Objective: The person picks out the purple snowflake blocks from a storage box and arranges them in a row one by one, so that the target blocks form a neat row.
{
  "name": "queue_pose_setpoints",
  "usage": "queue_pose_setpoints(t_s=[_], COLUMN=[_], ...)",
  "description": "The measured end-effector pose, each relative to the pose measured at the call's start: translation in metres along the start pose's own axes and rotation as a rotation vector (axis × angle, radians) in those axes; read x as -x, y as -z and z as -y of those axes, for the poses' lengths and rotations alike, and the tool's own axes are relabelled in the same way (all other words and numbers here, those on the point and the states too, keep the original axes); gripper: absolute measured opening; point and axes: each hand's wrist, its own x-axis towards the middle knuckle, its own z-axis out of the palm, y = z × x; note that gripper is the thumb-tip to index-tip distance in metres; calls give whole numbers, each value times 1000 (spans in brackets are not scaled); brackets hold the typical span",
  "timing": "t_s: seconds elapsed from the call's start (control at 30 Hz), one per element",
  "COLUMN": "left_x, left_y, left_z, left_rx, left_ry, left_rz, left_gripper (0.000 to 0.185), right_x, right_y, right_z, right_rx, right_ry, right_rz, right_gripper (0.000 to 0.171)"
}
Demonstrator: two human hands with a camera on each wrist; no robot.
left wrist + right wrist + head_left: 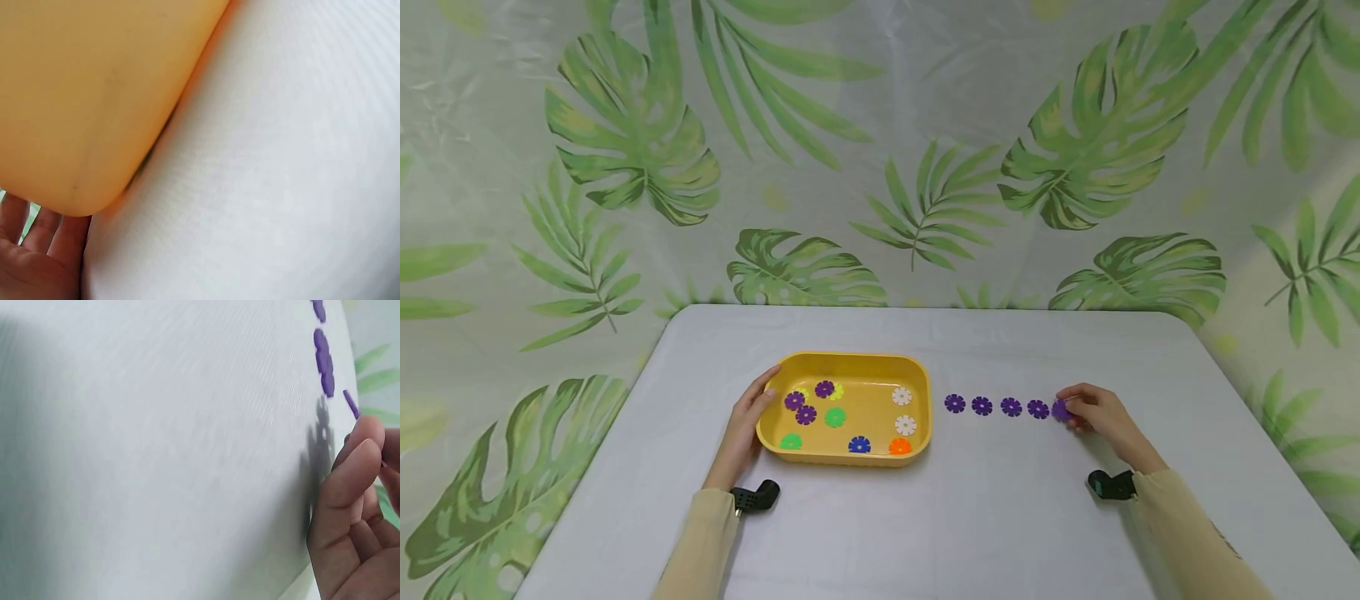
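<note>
A yellow tray (850, 360) sits left of the table's middle and holds several flower-shaped discs in purple, green, white, blue and orange. My left hand (752, 417) rests against the tray's left end, thumb near the rim. In the left wrist view the fingers (37, 240) lie straight beside the tray wall (94, 94). Right of the tray, several purple discs (996, 406) lie in a row. My right hand (1078, 410) pinches one more purple disc (1061, 409) at the row's right end. The right wrist view shows the fingertips (362, 444) on that disc (351, 403), with the row (324, 359) beyond.
The white table (970, 517) ends at a leaf-print curtain (880, 167) along the back and sides. Small black wrist cameras (756, 497) sit by both sleeves.
</note>
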Motion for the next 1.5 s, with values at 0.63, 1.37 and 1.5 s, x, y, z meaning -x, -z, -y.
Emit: queue_pose_setpoints(t_s=[0.63,1.37,1.5], left_x=[0,-1,-1], left_y=[0,0,2], left_z=[-2,1,1], left_rx=[-27,-14,-19], left_ry=[9,12,7], left_rz=[-14,-7,-7], left_gripper=[43,43,43], right_x=[-7,-19,-25], right_y=[-55,-272,-294], right_z=[70,185,189], right_rx=[-85,-373,-361], right_ry=[67,65,-6], right_rz=[-5,436,411], right_gripper=[30,30,33])
